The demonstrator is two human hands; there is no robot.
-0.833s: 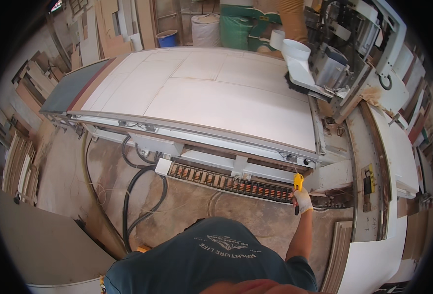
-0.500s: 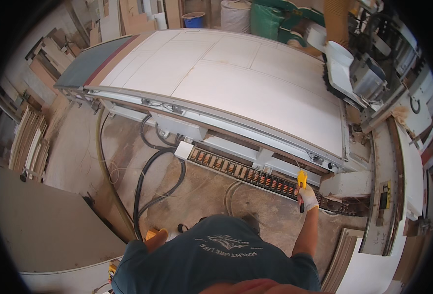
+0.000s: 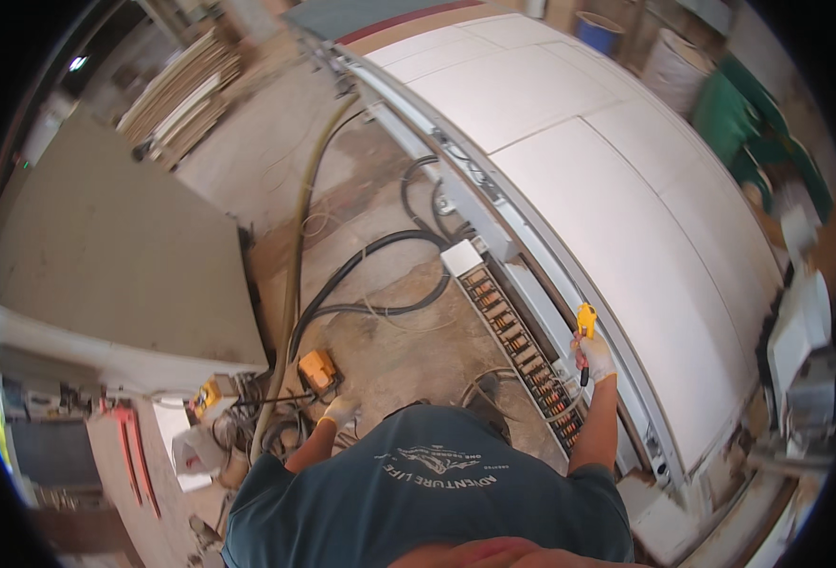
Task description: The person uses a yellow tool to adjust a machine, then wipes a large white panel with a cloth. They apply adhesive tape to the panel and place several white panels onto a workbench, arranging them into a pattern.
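Note:
My right hand, in a white glove, is closed around a yellow hand-held air gun with a dark lower end. It is held above the long cable chain, beside the side rail of a large machine table. My left hand, gloved too, hangs low at my left side over the concrete floor. Its fingers are too small and blurred to read. Nearest to it is an orange box on the floor, like a foot pedal.
Thick black hoses and an olive hose loop across the floor. A grey panel stands at the left, with stacked boards behind it. A red two-pronged frame lies at the lower left. Far right is a blue bucket.
My view and body have turned left, so the machine table now slants along my right. The air gun stays in my right hand. My left hand has come into sight beside the orange box.

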